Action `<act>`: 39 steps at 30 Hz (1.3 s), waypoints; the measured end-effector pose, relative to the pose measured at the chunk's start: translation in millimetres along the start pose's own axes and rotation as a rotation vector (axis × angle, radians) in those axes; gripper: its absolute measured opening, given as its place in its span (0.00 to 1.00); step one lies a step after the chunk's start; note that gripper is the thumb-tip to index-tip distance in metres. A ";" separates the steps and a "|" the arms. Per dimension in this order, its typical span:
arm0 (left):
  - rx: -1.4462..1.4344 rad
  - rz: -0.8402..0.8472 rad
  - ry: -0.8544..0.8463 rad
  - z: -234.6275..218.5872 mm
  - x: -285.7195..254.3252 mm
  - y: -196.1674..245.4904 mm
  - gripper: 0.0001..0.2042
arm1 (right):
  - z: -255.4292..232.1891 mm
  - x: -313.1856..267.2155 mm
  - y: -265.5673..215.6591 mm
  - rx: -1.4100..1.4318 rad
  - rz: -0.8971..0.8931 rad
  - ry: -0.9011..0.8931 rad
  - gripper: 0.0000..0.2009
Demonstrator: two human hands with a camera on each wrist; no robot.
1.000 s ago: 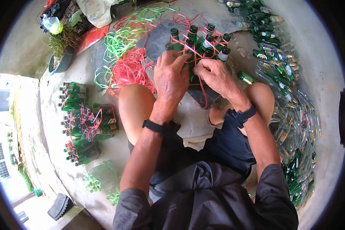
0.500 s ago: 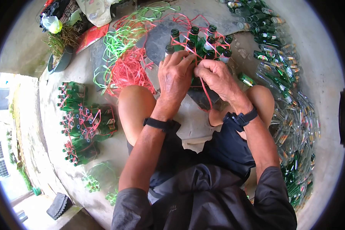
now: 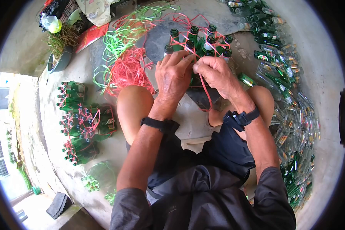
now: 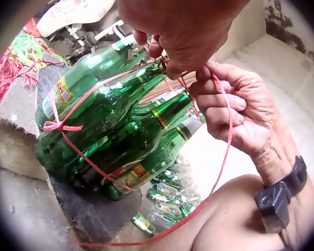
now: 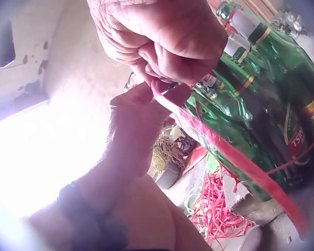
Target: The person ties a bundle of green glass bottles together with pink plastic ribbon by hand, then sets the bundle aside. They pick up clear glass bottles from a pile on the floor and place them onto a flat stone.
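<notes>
A bundle of green glass bottles (image 4: 131,104) stands before me, bound around its bodies by thin red plastic string and laced with more of it around the necks (image 3: 193,35). At the near side of the necks, my left hand (image 3: 174,74) has its fingers curled down and pinches the red string beside a bottle mouth. My right hand (image 3: 218,76), close to the left fingertips, pinches the same string between thumb and bent forefinger. From there a loose tail of string (image 4: 228,141) hangs down in a curve. The left fingertips are partly hidden behind the hand in the head view.
The bundle stands on a dark slab (image 3: 154,41). Tangled red string (image 3: 131,71) and green string (image 3: 120,40) lie to its left. Tied bottle bundles (image 3: 89,122) stand farther left. Many loose bottles (image 3: 291,115) are heaped along the right wall.
My left fingers, more spread one second ago, have gathered in toward the right hand. The hanging string tail has swung slightly right. Over the last half second, both hands have barely moved.
</notes>
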State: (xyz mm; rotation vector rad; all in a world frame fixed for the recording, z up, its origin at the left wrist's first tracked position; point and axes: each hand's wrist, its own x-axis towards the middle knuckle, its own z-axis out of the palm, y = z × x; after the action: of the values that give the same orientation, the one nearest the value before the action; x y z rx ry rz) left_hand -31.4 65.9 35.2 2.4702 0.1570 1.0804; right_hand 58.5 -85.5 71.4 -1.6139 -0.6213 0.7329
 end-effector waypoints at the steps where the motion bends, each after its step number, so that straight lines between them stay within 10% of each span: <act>1: 0.002 0.010 -0.001 0.3 0.4 -1.2 0.12 | -0.3 0.3 -0.5 0.000 0.000 0.001 0.15; 25: -0.202 -0.119 -0.031 8.5 16.0 -6.7 0.05 | -46.2 0.2 -62.6 0.076 0.220 -0.305 0.09; 35: -0.263 -0.504 -0.303 -8.8 37.6 4.8 0.10 | -42.3 26.5 -71.4 -0.936 -0.536 0.149 0.06; 39: -0.371 -0.550 -0.334 -9.3 36.5 -0.8 0.11 | -32.0 43.6 -56.7 -0.977 -0.521 0.167 0.07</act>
State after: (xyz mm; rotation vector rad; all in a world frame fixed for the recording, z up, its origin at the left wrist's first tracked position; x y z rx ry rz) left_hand -12.9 79.8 65.0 2.0505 0.4541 0.4138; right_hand 111.4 -64.9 125.4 -2.2015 -1.3332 -0.1546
